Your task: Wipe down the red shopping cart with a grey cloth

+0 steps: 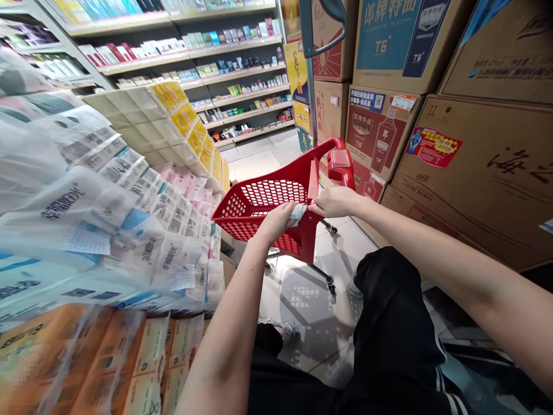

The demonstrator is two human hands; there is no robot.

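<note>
Bare forearms (233, 311) are stretched to a red plastic shopping cart (307, 237).
Pale crumpled cloth (298, 215), likely soft, best palmed, is pressed there by the left hand (275, 223); the right hand (333, 200) is curled alongside, hold unclear.

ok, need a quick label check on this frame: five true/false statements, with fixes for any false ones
1. The left hand holds a pale wad at the edge of the cart. True.
2. The cart is blue. False: it is red.
3. The right hand is at the cart too. True.
4. The white packs are piled to the right of the cart. False: they are on the left.
5. Brown cartons are stacked on the right. True.
</note>
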